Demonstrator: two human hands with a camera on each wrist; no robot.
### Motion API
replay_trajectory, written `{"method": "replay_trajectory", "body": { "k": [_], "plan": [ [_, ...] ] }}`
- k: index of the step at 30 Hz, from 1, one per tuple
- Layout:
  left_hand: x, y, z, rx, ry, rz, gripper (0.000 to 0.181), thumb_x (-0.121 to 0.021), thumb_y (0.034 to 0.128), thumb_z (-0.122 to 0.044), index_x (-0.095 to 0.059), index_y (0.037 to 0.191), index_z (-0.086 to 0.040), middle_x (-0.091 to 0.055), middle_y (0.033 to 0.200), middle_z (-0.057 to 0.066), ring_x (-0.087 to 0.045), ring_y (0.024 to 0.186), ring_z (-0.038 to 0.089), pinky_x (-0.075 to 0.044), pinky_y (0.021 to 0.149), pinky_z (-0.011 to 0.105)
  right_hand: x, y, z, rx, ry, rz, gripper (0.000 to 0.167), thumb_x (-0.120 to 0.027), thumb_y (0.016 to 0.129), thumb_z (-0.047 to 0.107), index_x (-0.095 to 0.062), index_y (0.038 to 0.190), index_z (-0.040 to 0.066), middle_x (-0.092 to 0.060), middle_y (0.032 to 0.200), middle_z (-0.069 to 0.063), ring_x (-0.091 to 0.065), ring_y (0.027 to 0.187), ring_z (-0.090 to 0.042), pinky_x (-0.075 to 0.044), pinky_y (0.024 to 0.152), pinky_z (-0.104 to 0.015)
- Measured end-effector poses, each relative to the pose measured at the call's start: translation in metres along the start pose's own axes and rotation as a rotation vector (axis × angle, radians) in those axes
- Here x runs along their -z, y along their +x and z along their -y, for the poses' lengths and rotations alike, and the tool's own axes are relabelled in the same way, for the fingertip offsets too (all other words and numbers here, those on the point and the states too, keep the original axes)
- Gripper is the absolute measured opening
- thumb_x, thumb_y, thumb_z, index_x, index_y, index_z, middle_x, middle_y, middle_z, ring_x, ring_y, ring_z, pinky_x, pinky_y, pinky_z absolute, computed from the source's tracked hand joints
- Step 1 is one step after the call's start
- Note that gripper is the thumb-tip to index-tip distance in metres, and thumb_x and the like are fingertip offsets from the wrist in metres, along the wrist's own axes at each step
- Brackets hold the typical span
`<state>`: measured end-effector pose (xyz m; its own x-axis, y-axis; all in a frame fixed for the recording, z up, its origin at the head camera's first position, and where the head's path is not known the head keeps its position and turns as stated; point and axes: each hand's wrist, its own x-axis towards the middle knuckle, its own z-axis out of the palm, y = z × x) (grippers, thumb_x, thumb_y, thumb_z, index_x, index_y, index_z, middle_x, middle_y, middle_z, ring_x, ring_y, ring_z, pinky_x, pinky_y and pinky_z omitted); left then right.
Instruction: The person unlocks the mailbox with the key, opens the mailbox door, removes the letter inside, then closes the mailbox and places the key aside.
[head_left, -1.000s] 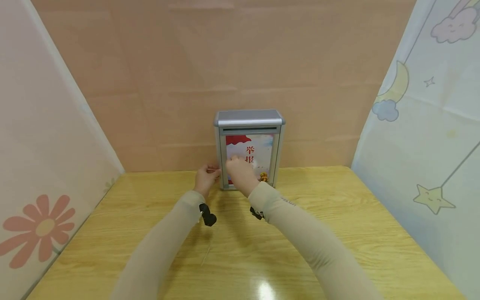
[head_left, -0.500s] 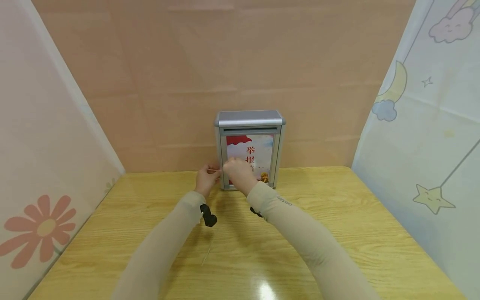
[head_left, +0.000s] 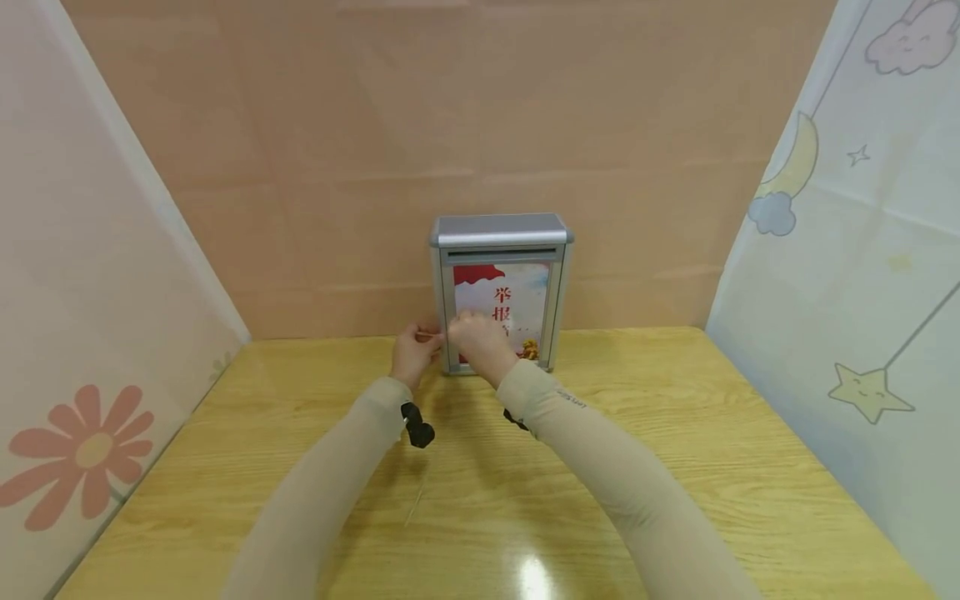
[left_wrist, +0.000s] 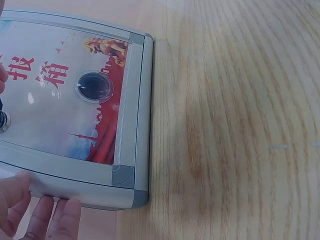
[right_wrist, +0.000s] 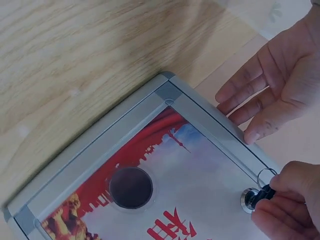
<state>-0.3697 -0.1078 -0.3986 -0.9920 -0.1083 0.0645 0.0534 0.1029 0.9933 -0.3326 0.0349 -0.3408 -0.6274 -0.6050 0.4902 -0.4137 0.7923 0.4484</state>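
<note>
A silver-framed metal letter box (head_left: 501, 227) stands upright at the back of the table, with a slot near its top and red Chinese characters on its front panel. My right hand (head_left: 483, 343) is at the left part of that panel. In the right wrist view it pinches a black-headed key (right_wrist: 263, 193) with a wire ring, at the round chrome lock (right_wrist: 246, 201). My left hand (head_left: 411, 357) is by the box's left side, its fingers (right_wrist: 245, 90) fairly straight and the thumb touching the side edge. The key's blade is hidden.
A dark round disc (right_wrist: 131, 188) sits on the lower front panel. The wood-grain table (head_left: 660, 417) lies before the box, with a thin pale line (head_left: 415, 500) on it. Behind rises a brown paper backdrop (head_left: 360, 167); printed cloth panels (head_left: 847, 275) stand at both sides.
The head view has tilted a little, so the box and table appear slightly higher. Both hands keep their places at the box, with no clear movement.
</note>
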Motion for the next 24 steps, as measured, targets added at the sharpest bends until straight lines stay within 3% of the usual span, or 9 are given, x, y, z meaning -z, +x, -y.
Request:
{"method": "replay_trajectory", "body": {
  "k": [4,7,13,16,21,24],
  "plan": [
    [0.0,0.001,-0.001,-0.007,-0.003,-0.01,0.023,-0.065,0.092,-0.007,-0.058,0.112,0.003,-0.061,0.102,0.015,-0.062,0.1,0.035,-0.051,0.091,0.052,-0.001,0.0,-0.004,-0.023,0.095,-0.011,0.004,-0.068,0.089,0.005,-0.071,0.092,0.004,-0.068,0.083,-0.01,-0.067,0.068,-0.019,-0.056,0.055,-0.026],
    [0.0,0.001,-0.002,-0.007,0.007,-0.011,0.023,-0.066,0.0919,-0.008,-0.059,0.111,0.002,-0.061,0.101,0.014,-0.063,0.096,0.031,-0.053,0.09,0.05,-0.005,0.0,-0.008,-0.108,0.292,-0.006,0.008,-0.065,0.092,0.007,-0.067,0.087,0.002,-0.065,0.08,-0.009,-0.065,0.068,-0.019,-0.056,0.058,-0.026],
    [-0.001,-0.001,-0.004,-0.002,0.015,-0.004,0.025,-0.065,0.0929,-0.009,-0.057,0.114,0.002,-0.06,0.104,0.015,-0.062,0.095,0.027,-0.053,0.09,0.049,-0.012,-0.001,-0.014,-0.407,0.773,0.019,0.023,-0.062,0.093,0.012,-0.06,0.071,0.009,-0.058,0.067,-0.002,-0.05,0.056,-0.012,-0.046,0.06,-0.027],
    [-0.001,-0.001,-0.003,0.001,0.024,-0.008,0.024,-0.064,0.0933,-0.009,-0.057,0.114,0.002,-0.06,0.103,0.015,-0.062,0.099,0.032,-0.052,0.091,0.051,-0.015,-0.001,-0.014,-0.564,0.97,0.038,0.02,-0.064,0.093,0.017,-0.064,0.073,0.011,-0.064,0.069,-0.001,-0.054,0.056,-0.012,-0.047,0.058,-0.025],
    [-0.001,-0.001,-0.003,0.002,0.046,-0.015,0.024,-0.064,0.0933,-0.008,-0.058,0.114,0.002,-0.062,0.102,0.015,-0.063,0.093,0.027,-0.053,0.089,0.05,-0.021,-0.003,-0.014,-0.775,1.303,0.034,0.014,-0.066,0.092,0.016,-0.068,0.084,0.005,-0.07,0.084,-0.011,-0.071,0.075,-0.025,-0.056,0.063,-0.033],
    [-0.001,-0.001,-0.003,0.007,0.057,-0.017,0.024,-0.064,0.0933,-0.009,-0.058,0.114,0.001,-0.062,0.102,0.014,-0.063,0.09,0.022,-0.054,0.087,0.046,-0.021,-0.004,-0.013,-0.824,1.401,0.021,0.014,-0.067,0.092,0.014,-0.068,0.089,0.001,-0.07,0.09,-0.015,-0.072,0.081,-0.028,-0.058,0.073,-0.041]
  ]
}}
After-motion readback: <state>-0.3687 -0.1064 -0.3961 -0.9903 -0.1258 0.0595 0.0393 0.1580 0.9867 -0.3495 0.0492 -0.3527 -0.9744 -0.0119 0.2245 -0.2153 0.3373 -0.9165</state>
